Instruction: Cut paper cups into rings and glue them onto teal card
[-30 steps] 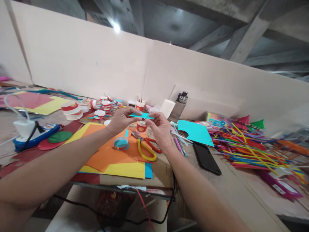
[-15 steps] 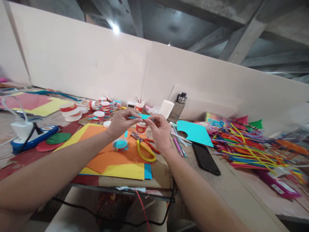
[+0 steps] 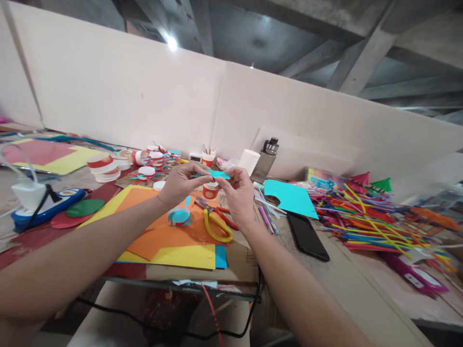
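Between my two hands is a small piece of blue paper (image 3: 218, 174), held up over the table. My left hand (image 3: 183, 183) pinches its left end with thumb and fingers. On the right end, my right hand (image 3: 238, 195) has a like pinch. Behind and just below the paper stands a red and white paper cup (image 3: 210, 192), partly hidden by my fingers. A short cut cup section (image 3: 178, 217) with blue inside lies on the orange paper (image 3: 155, 236). Scissors with yellow and red handles (image 3: 217, 226) rest beside it, below my hands.
Cut paper cups (image 3: 146, 172) with blue strips cluster at the back left. On the right lie a blue sheet (image 3: 291, 198) with a curved cutout, a black phone (image 3: 307, 236) and many pipe cleaners (image 3: 361, 221). A bottle (image 3: 265, 159) stands near the partition; a power strip (image 3: 48, 209) sits left.
Both hands stay in place with the blue paper between them. The paper shows slightly more of its face, and the view has shifted a little.
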Available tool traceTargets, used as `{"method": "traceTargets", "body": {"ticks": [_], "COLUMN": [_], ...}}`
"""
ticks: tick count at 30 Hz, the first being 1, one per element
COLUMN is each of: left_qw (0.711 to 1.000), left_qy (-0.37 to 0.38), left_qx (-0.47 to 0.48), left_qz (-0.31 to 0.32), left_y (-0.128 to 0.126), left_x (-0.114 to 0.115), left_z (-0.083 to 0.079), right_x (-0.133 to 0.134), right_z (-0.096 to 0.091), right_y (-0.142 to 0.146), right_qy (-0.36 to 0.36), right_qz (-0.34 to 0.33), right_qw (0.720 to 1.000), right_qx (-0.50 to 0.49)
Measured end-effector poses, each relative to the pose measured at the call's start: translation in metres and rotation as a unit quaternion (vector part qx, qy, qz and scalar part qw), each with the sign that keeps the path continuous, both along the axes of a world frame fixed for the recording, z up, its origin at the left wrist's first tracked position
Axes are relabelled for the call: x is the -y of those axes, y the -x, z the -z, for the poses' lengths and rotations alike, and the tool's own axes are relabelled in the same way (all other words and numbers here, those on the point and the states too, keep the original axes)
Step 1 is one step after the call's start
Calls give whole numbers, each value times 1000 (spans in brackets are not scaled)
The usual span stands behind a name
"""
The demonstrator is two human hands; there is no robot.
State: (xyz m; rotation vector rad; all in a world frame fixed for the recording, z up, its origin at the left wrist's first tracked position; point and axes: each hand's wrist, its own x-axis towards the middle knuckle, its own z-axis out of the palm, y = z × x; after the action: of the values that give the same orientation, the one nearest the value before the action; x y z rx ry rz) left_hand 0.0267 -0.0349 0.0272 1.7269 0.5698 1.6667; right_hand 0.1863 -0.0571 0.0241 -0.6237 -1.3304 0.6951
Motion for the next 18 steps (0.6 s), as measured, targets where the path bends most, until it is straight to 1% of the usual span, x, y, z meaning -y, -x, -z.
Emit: {"method": "traceTargets", "body": {"ticks": [7, 13, 18], "left_qw": [1000, 999, 999], "left_qy": [6, 22, 22], "left_qx": [3, 15, 13], "left_qz": [24, 32, 32], "left_y": [-1, -2, -2], "left_x": [-2, -5, -5], "left_z": [3, 7, 7], "right_x": [1, 0, -1], "right_z": [0, 2, 3], "right_y": [0, 0, 0], "right_qy": [12, 25, 16], "right_qz": [21, 13, 10], "right_qw": [1000, 1000, 1000], "right_qx": [4, -3, -25]}}
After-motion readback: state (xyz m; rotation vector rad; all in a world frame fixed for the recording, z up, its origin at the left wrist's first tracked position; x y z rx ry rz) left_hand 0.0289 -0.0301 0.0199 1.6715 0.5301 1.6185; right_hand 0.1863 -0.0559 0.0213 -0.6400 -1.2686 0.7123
